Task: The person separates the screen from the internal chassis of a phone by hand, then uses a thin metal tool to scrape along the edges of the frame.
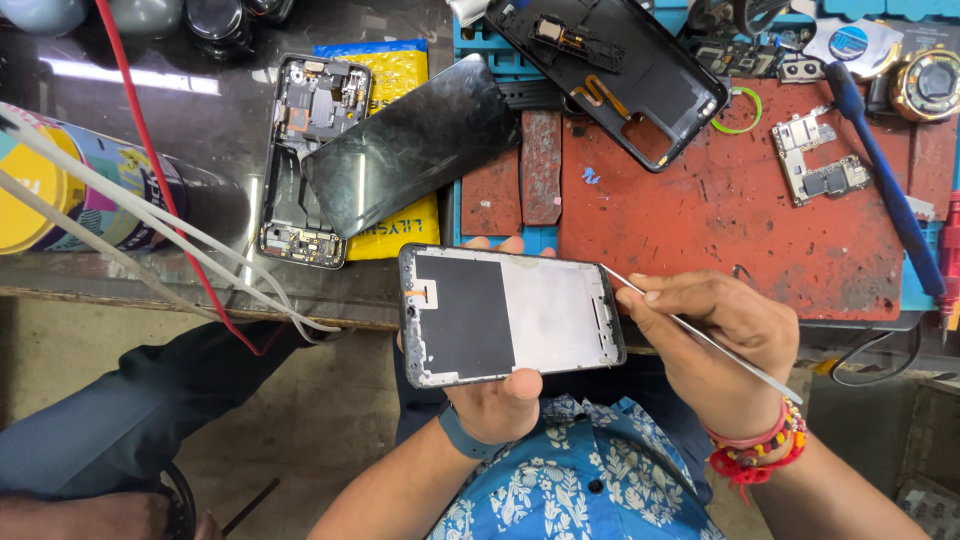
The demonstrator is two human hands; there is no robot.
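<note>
My left hand (500, 405) holds a phone frame (508, 314) flat from below, inner side up, with a black patch on its left half and a pale plate on the right. My right hand (715, 345) pinches a thin metal pry tool (735, 352), its tip touching the frame's upper right corner. Red thread bands circle my right wrist and a blue strap my left.
On the bench lie an opened phone body (300, 160), a loose black screen panel (415, 140), a yellow pouch (395, 70), a black back cover (620, 75), a small circuit board (820, 160) and a blue-handled tool (885, 185) on a red mat (720, 215). Cables (150, 215) cross the left.
</note>
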